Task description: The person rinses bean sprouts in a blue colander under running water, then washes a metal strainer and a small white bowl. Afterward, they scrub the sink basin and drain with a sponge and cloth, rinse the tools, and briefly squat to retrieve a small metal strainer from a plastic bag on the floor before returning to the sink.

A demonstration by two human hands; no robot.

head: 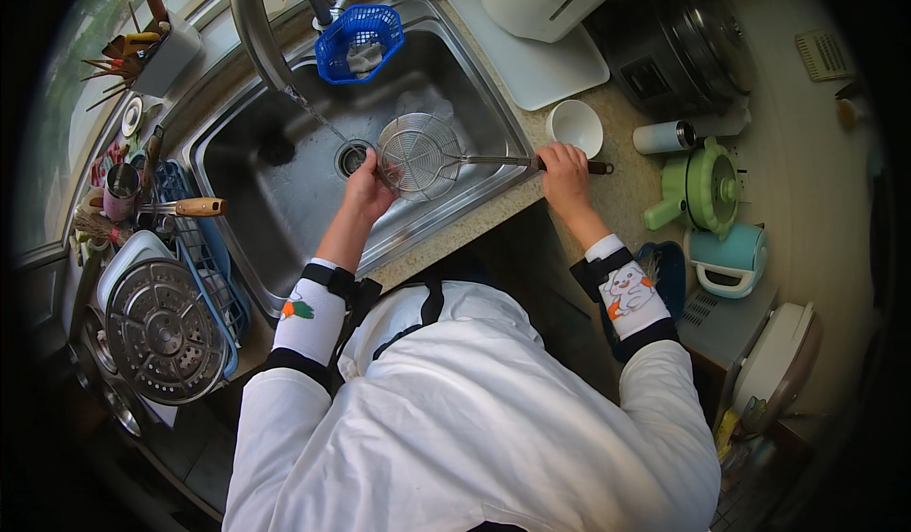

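Over the stainless steel sink (313,229) I hold a wire skimmer (420,155) with a round coiled-mesh head. My right hand (566,179) is closed around its dark handle, at the counter side. At the other end my left hand (369,189) grips the left rim of the mesh; its fingers are partly hidden behind the wire. Water (317,115) runs from the curved faucet (253,30) into the sink, falling left of the skimmer near the drain (352,156).
A blue plastic basket (359,44) holding a cloth hangs by the faucet. Right of the sink stand a white bowl (574,128), a white tray (523,69), a tumbler (663,137) and a green pot (701,187). A dish rack (203,247) and perforated steamer plate (169,333) are at left.
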